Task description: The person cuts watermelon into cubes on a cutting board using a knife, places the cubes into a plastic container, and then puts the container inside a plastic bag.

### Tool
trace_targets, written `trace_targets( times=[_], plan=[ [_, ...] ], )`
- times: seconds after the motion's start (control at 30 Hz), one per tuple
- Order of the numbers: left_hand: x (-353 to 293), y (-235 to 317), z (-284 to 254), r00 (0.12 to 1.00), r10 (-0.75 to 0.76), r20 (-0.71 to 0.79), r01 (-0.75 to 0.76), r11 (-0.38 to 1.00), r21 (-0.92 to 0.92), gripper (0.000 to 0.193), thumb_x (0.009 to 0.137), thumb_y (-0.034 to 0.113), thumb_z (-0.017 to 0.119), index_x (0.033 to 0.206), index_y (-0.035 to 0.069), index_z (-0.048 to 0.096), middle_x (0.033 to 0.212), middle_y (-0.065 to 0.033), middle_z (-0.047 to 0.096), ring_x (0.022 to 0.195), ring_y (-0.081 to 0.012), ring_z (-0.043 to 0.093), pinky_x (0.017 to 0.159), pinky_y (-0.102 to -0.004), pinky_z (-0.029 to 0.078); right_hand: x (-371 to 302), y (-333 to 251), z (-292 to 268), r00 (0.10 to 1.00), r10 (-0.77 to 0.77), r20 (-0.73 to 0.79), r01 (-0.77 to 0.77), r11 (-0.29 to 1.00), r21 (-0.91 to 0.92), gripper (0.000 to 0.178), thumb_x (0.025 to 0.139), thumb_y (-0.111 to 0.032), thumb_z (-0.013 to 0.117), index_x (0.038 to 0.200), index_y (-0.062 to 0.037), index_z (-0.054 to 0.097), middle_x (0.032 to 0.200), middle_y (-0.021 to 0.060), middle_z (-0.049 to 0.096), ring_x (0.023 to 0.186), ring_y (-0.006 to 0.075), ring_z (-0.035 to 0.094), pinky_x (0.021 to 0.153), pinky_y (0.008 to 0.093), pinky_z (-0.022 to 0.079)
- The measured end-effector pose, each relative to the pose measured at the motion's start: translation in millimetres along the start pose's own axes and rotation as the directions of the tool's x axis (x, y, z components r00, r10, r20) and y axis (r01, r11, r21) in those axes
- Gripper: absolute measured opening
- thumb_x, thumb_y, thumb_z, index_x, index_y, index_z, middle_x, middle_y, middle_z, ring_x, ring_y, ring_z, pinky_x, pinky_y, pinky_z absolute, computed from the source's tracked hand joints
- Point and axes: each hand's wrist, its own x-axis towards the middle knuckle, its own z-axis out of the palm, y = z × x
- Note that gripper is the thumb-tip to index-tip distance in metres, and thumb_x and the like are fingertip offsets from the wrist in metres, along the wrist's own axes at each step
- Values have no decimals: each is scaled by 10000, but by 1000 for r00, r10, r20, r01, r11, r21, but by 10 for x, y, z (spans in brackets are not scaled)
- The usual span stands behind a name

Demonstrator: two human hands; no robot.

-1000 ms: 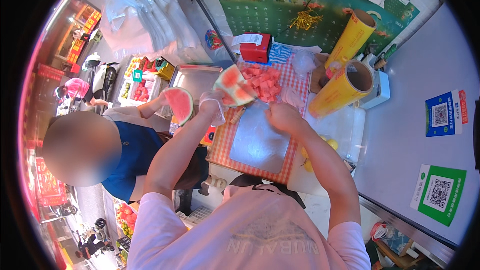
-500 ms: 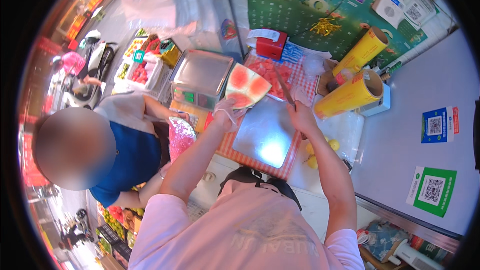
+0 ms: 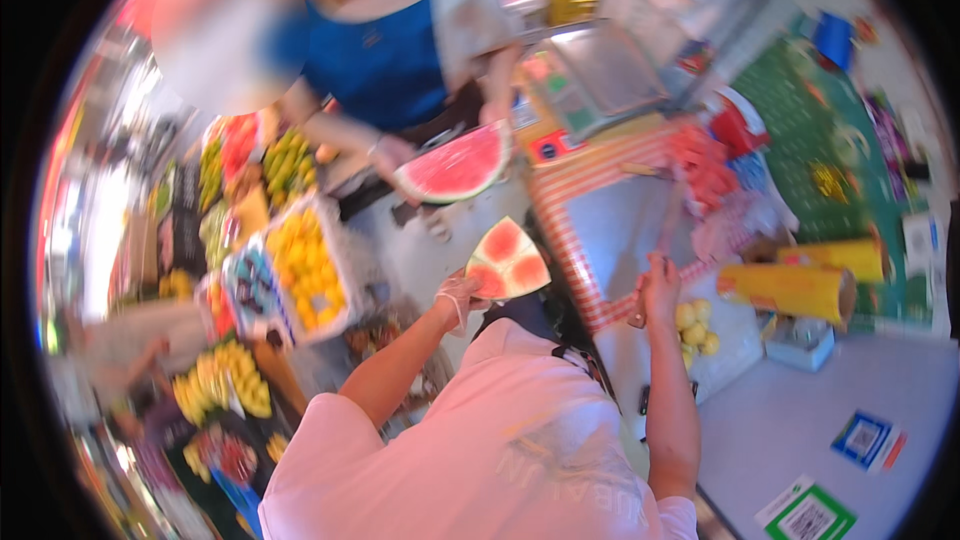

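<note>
My left hand (image 3: pixel 458 302), in a clear plastic glove, grips a piece of watermelon rind (image 3: pixel 508 260), its pale inner side marked with round red patches of flesh. It is held over the floor, left of the counter. My right hand (image 3: pixel 658 290) is closed round the handle of a knife (image 3: pixel 671 225), whose motion-blurred blade points away over the right edge of the shiny metal board (image 3: pixel 620 240). Beyond the board lies a heap of red watermelon chunks (image 3: pixel 700 165). A person in a blue top holds a wrapped watermelon wedge (image 3: pixel 455 166) ahead of my left hand.
A checked cloth (image 3: pixel 560 225) covers the counter, with a scale (image 3: pixel 600 75) at its far end. Yellow wrap rolls (image 3: pixel 790 290) and yellow round fruit (image 3: pixel 697 330) are at the right. On the left stand a crate of yellow fruit (image 3: pixel 310 265) and bananas (image 3: pixel 222 380).
The view has swung left. My left hand has carried the rind off the counter toward the floor side. My right hand still holds the knife, and the other person's wedge is now in fuller view.
</note>
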Motion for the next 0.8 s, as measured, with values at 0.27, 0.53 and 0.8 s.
trace_targets(
  times=[0.27, 0.53, 0.8],
  plan=[
    [-1058, -2118, -2241, 662, -35, -749, -106, 985, -139, 146, 842, 99, 584, 972, 116, 649, 838, -76, 668, 748, -220, 672, 622, -379, 544, -152, 557, 111, 993, 67, 101, -60, 995, -74, 274, 989, -335, 493, 1007, -61, 507, 570, 39, 465, 389, 142, 451, 346, 292, 384],
    [-1056, -1888, -2696, 606, -55, -794, -159, 969, -189, 162, 899, 207, 613, 969, 62, 615, 786, -82, 617, 609, -222, 581, 525, -378, 475, -121, 676, 81, 996, -54, -75, 46, 994, -104, 279, 973, -293, 564, 898, -47, 457, 560, 29, 500, 388, 130, 483, 354, 288, 377],
    [-235, 426, 412, 965, 227, 131, -260, 764, 590, 348, 910, 259, 646, 1148, 7, 638, 879, -47, 684, 771, -119, 638, 684, -259, 514, -372, 524, 146, 942, 6, -335, 116, 932, 342, 188, 1001, -245, 519, 983, -74, 442, 627, 3, 475, 446, 99, 458, 390, 267, 398]
  ],
)
